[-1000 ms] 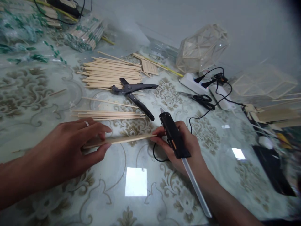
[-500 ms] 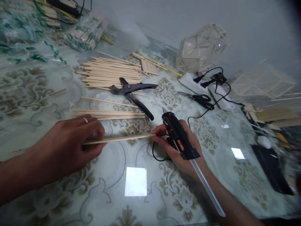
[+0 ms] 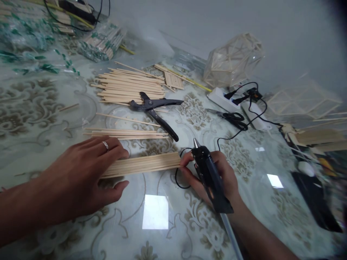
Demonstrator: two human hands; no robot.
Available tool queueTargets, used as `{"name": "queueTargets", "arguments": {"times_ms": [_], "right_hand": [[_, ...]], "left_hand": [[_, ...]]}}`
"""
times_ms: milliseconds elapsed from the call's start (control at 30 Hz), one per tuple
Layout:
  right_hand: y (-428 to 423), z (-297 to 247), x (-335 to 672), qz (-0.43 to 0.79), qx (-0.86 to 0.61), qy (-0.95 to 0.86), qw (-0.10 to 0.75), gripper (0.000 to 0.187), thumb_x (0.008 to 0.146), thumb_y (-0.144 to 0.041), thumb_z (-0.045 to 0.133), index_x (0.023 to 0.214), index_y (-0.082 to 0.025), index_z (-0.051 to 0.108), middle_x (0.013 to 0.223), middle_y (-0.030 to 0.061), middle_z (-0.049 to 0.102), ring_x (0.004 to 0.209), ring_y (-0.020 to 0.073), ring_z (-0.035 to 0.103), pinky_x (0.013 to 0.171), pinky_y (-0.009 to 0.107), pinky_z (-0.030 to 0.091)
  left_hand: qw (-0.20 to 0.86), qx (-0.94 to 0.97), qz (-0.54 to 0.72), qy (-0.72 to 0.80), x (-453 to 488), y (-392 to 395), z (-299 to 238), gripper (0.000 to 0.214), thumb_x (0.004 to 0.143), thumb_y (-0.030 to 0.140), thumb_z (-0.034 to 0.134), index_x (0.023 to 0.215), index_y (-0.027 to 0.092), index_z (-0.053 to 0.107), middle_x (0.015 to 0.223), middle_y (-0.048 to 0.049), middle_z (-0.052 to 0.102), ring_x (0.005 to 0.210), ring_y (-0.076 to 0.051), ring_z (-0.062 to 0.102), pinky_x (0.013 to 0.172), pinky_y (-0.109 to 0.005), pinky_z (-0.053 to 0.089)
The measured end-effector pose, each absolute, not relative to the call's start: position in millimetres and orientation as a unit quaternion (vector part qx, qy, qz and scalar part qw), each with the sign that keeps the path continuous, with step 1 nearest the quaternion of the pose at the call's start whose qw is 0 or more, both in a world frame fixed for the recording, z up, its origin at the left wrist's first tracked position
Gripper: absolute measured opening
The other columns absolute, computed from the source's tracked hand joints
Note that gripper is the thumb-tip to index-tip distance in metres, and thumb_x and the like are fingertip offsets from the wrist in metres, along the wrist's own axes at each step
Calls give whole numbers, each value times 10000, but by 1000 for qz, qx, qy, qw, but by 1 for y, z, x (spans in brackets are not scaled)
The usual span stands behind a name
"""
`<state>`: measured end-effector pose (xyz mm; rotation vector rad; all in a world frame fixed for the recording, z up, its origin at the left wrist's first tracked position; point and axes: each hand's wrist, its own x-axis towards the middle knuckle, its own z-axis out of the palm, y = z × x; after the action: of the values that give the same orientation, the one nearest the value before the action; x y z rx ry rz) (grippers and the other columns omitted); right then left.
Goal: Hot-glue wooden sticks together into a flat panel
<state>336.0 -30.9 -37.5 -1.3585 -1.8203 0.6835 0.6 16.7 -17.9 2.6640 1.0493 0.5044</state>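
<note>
A flat row of light wooden sticks laid side by side is between my hands. Over its left end rests my left hand, a ring on one finger, the thumb spread away from the sticks. My right hand is wrapped round a black hot glue gun; its thumb and fingertip also pinch the right end of the row. The gun's metal nozzle points up and away, and a clear glue stick sticks out of its back.
Behind the row lie several loose sticks, black-handled cutters and a larger stick pile. Scissors, a white power strip and geometric stick frames stand at the right back. Bagged sticks lie back left.
The stick row has tilted from edge-on to showing its broad face. My left thumb has come off it and spread apart. The glue gun has shifted slightly down and right.
</note>
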Motion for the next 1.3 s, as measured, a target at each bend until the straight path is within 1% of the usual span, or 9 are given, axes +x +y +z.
{"name": "queueTargets", "arguments": {"times_ms": [200,300,433,667,733,900,1033,1167,1300], "right_hand": [[-27,-33,342,317,-530,-722,313,333,916,-284,880,977,-297,553,980,12,807,743,213,734,639,328,579],[-25,-27,341,375,-534,-704,283,301,942,-300,858,985,-286,561,990,23,806,689,183,695,588,293,545],[-24,-22,337,372,-569,-677,283,269,985,-321,818,991,-286,552,1034,30,831,651,164,670,581,286,528],[-21,-22,330,393,-562,-675,272,314,966,-336,852,997,-289,543,1174,77,872,744,195,746,659,313,599],[-21,-21,329,396,-559,-676,271,297,974,-327,840,997,-286,547,1135,66,868,733,191,736,654,312,587],[-22,-19,325,392,-572,-671,264,300,964,-331,828,981,-285,532,802,-38,741,620,164,618,572,288,482],[-23,-16,322,389,-573,-671,265,271,941,-254,811,1008,-281,549,857,-27,767,673,173,650,615,294,500],[-24,-14,320,364,-588,-674,261,251,932,-286,820,1021,-273,586,872,-11,766,665,178,636,599,298,493],[-24,-16,321,362,-584,-674,272,197,967,-280,787,1020,-276,598,778,-39,731,595,164,634,539,273,494]], "left_hand": [[160,914,187,321,1,19,-16,147,1079,236,581,1209,239,650,1192,-29,735,1085,-216,727,1007,-397,552],[168,924,192,286,2,20,-16,162,1094,214,568,1216,242,671,1179,-22,752,1082,-201,730,1013,-383,556],[153,935,213,237,2,19,-19,215,1091,204,564,1253,265,692,1236,-17,794,1158,-230,740,1052,-428,563],[141,943,215,211,4,18,-19,293,1058,172,603,1298,300,715,1266,20,838,1173,-230,758,1071,-420,569],[143,941,220,214,6,18,-18,285,1064,170,594,1288,300,714,1259,28,839,1160,-220,760,1070,-412,562],[129,943,217,216,8,18,-18,272,1078,161,568,1275,283,711,1261,36,835,1165,-205,762,1072,-397,561],[125,947,211,208,10,16,-17,294,1072,123,545,1256,258,730,1265,7,832,1186,-205,767,1087,-379,597],[145,944,204,215,13,15,-15,281,1077,147,547,1253,255,737,1222,-13,838,1168,-225,777,1092,-415,619],[214,931,178,235,2,24,-5,407,1071,238,558,1467,275,643,1323,-51,808,1239,-245,763,1069,-392,644]]}}
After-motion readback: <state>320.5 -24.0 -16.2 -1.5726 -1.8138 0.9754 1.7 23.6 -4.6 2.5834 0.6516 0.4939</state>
